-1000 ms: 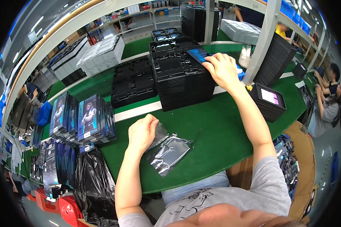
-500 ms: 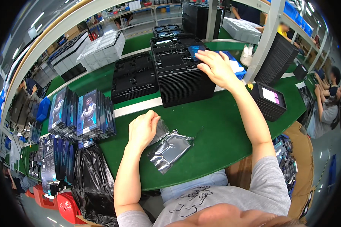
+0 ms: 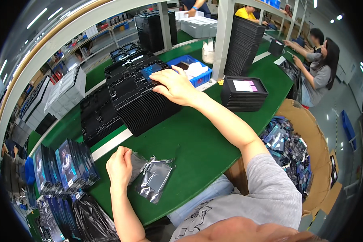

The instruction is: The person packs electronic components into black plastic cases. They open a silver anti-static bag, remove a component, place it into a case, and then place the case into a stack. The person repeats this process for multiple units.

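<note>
My left hand (image 3: 120, 165) is closed, fingertips pinched on the edge of a crinkled clear plastic bag (image 3: 138, 166). Beside that bag, a shiny plastic pouch (image 3: 156, 176) with a flat grey rectangular piece inside lies on the green table. My right hand (image 3: 174, 85) reaches forward over a tall stack of black plastic trays (image 3: 143, 115), its fingers stretched out and lying on the top tray. Just past the fingertips sits a dark blue flat panel (image 3: 148, 71) in that tray. The undersides of the fingers are hidden.
Behind my right hand stands a blue bin (image 3: 205, 76) with white material. Smaller black trays (image 3: 245, 94) are stacked at right, near a metal post (image 3: 223, 44). Printed boxes (image 3: 68, 165) stand at left. A large carton (image 3: 316, 161) of boxes is at lower right; co-workers sit beyond.
The view has turned right, so the table and stacks appear farther left. My right hand stays over the top tray, and my left hand keeps its pinch on the bag.
</note>
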Action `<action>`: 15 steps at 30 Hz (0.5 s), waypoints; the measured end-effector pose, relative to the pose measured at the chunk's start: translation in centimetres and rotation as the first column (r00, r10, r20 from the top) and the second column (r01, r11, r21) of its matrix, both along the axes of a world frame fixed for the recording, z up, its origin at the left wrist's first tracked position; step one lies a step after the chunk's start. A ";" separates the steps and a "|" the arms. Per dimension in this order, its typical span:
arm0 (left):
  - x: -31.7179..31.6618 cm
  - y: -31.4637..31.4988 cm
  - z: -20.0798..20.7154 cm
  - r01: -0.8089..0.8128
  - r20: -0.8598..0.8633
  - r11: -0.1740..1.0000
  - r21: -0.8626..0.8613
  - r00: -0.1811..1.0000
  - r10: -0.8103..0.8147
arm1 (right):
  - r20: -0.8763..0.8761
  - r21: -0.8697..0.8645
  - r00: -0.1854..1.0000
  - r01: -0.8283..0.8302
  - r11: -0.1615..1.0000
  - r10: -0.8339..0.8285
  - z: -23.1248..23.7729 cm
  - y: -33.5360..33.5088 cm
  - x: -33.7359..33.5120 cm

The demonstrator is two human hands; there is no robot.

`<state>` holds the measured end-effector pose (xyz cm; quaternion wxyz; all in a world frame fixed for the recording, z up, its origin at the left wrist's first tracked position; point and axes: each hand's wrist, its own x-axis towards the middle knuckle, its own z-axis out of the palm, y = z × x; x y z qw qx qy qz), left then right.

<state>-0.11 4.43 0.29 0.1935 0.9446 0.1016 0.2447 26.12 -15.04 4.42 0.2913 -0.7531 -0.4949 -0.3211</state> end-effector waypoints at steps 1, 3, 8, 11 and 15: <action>0.1 -0.1 0.1 -0.005 -0.018 1.000 -0.009 1.000 0.005 | 0.019 0.021 1.000 -0.004 1.000 0.003 -0.2 0.0 -0.1; 0.0 -0.1 0.0 0.002 -0.015 1.000 -0.009 1.000 -0.002 | 0.029 0.013 1.000 -0.004 1.000 0.003 -0.3 0.2 -0.4; -0.1 -0.3 0.1 0.014 -0.018 1.000 -0.008 1.000 -0.014 | 0.056 -0.008 0.997 0.062 0.998 -0.062 0.0 1.3 -0.5; -0.1 -0.3 0.2 0.015 -0.011 1.000 0.006 1.000 -0.015 | 0.064 0.000 0.992 0.111 0.994 -0.111 0.0 1.5 -1.2; -0.1 -0.4 0.3 0.021 0.004 1.000 0.006 1.000 -0.021 | 0.051 0.000 0.995 0.091 0.996 -0.091 0.2 0.9 -1.4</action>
